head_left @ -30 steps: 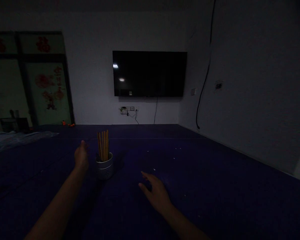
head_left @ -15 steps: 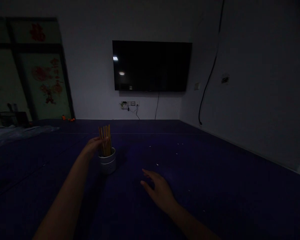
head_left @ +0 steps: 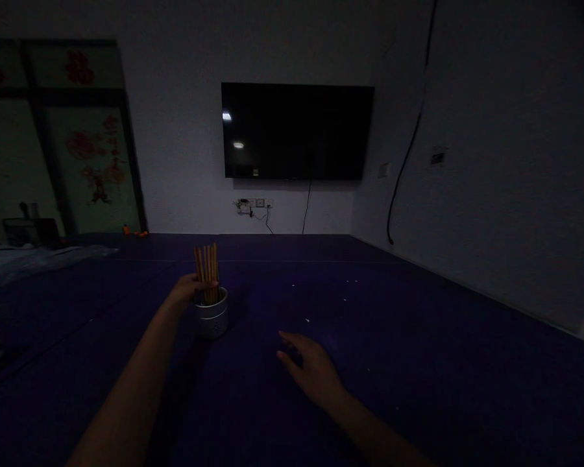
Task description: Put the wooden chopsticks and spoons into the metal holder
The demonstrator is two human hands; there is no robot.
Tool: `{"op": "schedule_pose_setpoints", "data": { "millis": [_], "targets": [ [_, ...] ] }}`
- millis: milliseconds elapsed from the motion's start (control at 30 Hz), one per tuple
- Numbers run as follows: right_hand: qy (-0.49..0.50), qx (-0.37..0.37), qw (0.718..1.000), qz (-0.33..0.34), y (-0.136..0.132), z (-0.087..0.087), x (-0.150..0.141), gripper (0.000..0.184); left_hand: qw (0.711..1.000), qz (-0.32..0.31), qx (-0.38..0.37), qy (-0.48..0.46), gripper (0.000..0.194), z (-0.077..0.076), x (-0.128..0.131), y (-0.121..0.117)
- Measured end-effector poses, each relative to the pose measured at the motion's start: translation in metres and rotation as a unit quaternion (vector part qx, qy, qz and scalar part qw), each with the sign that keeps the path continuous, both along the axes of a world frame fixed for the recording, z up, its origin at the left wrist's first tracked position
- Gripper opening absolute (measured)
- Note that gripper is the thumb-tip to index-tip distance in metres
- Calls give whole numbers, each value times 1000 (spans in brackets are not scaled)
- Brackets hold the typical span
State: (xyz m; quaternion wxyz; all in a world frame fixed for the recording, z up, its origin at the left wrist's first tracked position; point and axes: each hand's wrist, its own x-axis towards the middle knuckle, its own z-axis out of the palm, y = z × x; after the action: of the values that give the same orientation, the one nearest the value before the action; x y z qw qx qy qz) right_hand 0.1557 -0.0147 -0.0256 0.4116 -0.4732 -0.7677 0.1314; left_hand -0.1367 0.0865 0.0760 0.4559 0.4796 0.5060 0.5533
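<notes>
A bundle of several light-brown chopsticks [head_left: 207, 263] stands upright in a pale round holder [head_left: 213, 321] on the dark blue tabletop. My left hand [head_left: 189, 288] is closed about the bundle just above the holder's rim, thumb across the front; its other fingers are partly hidden behind the sticks. To the right of the holder, my right hand [head_left: 311, 370] rests at the tabletop with thumb and fingers apart and nothing held.
Small white scraps [head_left: 307, 320] lie scattered over the blue tabletop [head_left: 272, 415]. Clear plastic sheeting [head_left: 73, 256] spreads at the left, with small orange things [head_left: 141, 233] beyond it. A television [head_left: 296, 130] hangs on the far wall, and a black cable [head_left: 403, 172] runs down the right wall.
My left hand has slid slightly down the chopsticks towards the holder's rim. The chopsticks still stand in the holder, and my right hand has hardly moved.
</notes>
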Motion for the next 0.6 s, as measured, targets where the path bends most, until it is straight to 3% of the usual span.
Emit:
{"op": "schedule_pose_setpoints", "data": {
  "millis": [600],
  "targets": [
    [-25, -14, 1000, 10, -6, 6, -1, 37, 998, 47, 6, -28, 39, -13, 1, 12]
  ]
}}
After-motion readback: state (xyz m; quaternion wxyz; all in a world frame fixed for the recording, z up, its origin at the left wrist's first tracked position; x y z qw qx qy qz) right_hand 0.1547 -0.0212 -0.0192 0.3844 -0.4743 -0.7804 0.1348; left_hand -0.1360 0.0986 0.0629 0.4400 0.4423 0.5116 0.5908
